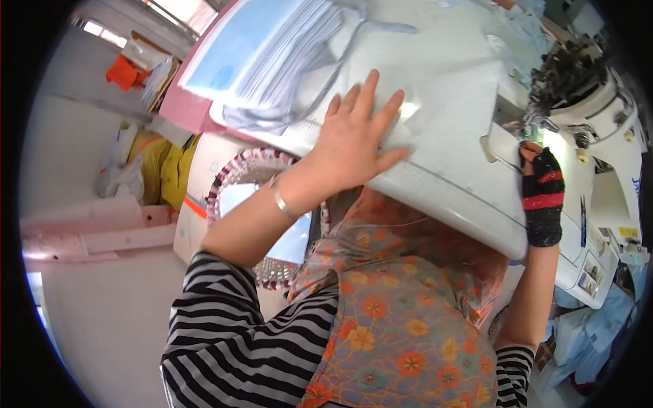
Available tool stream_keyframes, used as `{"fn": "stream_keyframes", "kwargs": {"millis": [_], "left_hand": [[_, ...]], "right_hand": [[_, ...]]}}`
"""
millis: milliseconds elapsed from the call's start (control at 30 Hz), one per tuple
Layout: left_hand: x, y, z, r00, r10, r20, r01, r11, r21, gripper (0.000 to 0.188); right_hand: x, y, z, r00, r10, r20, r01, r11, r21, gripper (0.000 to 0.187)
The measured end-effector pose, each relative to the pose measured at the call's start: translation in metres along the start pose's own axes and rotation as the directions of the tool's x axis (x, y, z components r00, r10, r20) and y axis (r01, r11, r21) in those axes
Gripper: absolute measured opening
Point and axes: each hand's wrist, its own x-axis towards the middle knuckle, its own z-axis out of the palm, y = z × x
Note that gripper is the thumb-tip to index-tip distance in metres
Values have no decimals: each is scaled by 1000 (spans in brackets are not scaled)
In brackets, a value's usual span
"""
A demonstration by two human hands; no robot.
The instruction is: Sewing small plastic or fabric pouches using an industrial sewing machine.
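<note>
My left hand point(357, 139) is bare, its fingers spread above the white sewing table point(435, 129), with nothing in it. Whether its palm touches the surface cannot be told. My right hand point(544, 190), in a black and red fingerless glove, is beside the needle area of a white sewing machine point(598, 112). Its bare fingertips are bent close together there, and anything between them is hidden. Up and left of my left hand lies a stack of light blue and grey fabric pieces point(262, 51), with a loose grey strip point(343, 58) trailing beside it.
A woven basket point(221, 180) with light blue cloth inside stands below the table's left end. Dark scraps point(568, 75) pile by the machine head. Blue fabric point(598, 340) hangs at lower right. Yellow cloth point(160, 166) and an orange item point(124, 73) are at far left.
</note>
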Motion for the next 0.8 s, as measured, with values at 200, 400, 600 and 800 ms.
{"fn": "stream_keyframes", "kwargs": {"millis": [200, 400, 600, 800], "left_hand": [[151, -4, 116, 968, 235, 91, -233, 972, -24, 39], [350, 26, 202, 962, 161, 222, -162, 987, -15, 22], [428, 90, 178, 975, -104, 197, 216, 654, -725, 39], [236, 2, 82, 932, 280, -229, -338, 899, -279, 42]], "right_hand": [[6, -7, -3, 1000, -7, 1, 7, 999, 32, 14], [8, -12, -9, 1000, 24, 12, -25, 990, 138, 16], [3, -10, -8, 993, 113, 32, -117, 980, 164, 14], [8, -10, -10, 998, 36, 42, -42, 987, 155, 13]]}}
